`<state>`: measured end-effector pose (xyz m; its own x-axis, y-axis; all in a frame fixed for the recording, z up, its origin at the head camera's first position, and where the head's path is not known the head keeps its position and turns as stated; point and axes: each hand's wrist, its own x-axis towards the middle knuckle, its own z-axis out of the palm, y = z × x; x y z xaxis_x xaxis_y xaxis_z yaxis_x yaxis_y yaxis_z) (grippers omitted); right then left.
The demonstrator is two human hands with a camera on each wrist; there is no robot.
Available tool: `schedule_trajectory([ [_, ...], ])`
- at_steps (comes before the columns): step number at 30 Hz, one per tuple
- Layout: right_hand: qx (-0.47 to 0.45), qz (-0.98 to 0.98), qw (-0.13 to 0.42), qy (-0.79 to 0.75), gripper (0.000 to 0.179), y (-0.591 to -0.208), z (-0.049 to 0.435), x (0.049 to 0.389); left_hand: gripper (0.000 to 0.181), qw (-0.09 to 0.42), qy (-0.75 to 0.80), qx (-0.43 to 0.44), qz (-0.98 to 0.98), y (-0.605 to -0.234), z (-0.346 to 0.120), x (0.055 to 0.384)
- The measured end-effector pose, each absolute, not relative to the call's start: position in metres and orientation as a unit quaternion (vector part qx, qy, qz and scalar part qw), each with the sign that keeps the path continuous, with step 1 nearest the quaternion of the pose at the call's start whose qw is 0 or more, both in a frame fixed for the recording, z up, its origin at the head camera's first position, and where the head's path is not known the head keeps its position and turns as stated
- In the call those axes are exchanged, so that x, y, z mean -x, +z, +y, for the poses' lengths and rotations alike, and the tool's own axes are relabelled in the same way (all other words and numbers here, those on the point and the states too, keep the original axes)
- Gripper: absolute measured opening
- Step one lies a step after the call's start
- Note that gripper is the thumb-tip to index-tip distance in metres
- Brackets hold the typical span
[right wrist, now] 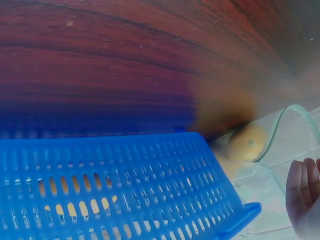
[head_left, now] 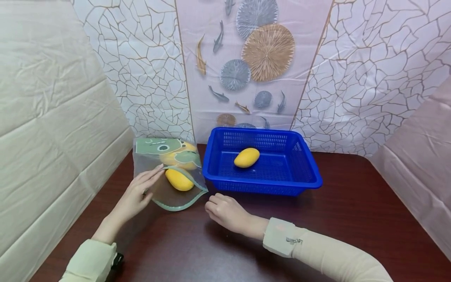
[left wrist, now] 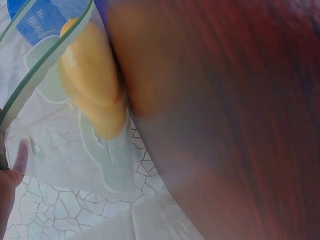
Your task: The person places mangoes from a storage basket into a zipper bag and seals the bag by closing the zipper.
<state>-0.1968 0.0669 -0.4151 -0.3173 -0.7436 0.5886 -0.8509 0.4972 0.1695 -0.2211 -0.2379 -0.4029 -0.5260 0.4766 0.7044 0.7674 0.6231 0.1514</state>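
Note:
A clear zip bag (head_left: 151, 147) with a green cartoon print lies at the left, its green-edged mouth gaping toward me. My left hand (head_left: 139, 192) pinches the left side of that mouth. One yellow mango (head_left: 179, 180) shows just inside the opening, and more yellow fruit (left wrist: 107, 122) sits deeper, partly behind the print. My right hand (head_left: 227, 212) hovers over the table beside the bag's right corner, fingers loosely curled around nothing. Behind it stands a blue plastic basket (head_left: 313, 178) with a single mango (head_left: 247, 158) inside.
Both things stand on a dark reddish-brown table (head_left: 352, 219), the basket close to the right of the bag. A patterned cloth (head_left: 148, 51) hangs behind the back edge. Pale fabric walls (head_left: 46, 102) rise along both sides.

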Motion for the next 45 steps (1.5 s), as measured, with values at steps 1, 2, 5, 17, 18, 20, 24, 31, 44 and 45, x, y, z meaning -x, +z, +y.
schedule_trajectory([
  [1,-0.495,-0.806,0.314,0.084,0.009,-0.414,0.068,0.196,0.080,0.317,-0.230,0.369,-0.843,-0.402,-0.238,0.221],
  [2,-0.497,-0.804,0.317,0.082,0.009,-0.413,0.069,0.196,0.080,0.316,-0.231,0.369,-0.843,-0.402,-0.238,0.221],
  [5,-0.502,-0.796,0.328,0.078,0.010,-0.410,0.074,0.195,0.078,0.308,-0.231,0.366,-0.847,-0.401,-0.238,0.220],
  [17,-0.488,-0.793,0.356,0.075,0.012,-0.403,0.094,0.202,0.077,0.323,-0.232,0.373,-0.838,-0.402,-0.237,0.219],
  [18,-0.489,-0.793,0.355,0.075,0.012,-0.404,0.095,0.201,0.076,0.322,-0.232,0.373,-0.839,-0.402,-0.238,0.218],
  [20,-0.491,-0.793,0.353,0.073,0.012,-0.403,0.096,0.200,0.076,0.320,-0.234,0.372,-0.840,-0.402,-0.239,0.218],
  [24,-0.494,-0.792,0.351,0.071,0.011,-0.400,0.101,0.198,0.074,0.313,-0.234,0.373,-0.841,-0.403,-0.240,0.217],
  [31,-0.492,-0.788,0.366,0.056,0.012,-0.394,0.113,0.201,0.073,0.318,-0.227,0.371,-0.843,-0.404,-0.241,0.217],
  [44,-0.475,-0.803,0.357,0.038,0.006,-0.380,0.130,0.214,0.073,0.331,-0.225,0.380,-0.834,-0.398,-0.237,0.220],
  [45,-0.477,-0.805,0.351,0.031,0.006,-0.378,0.130,0.214,0.073,0.334,-0.225,0.381,-0.832,-0.397,-0.237,0.219],
])
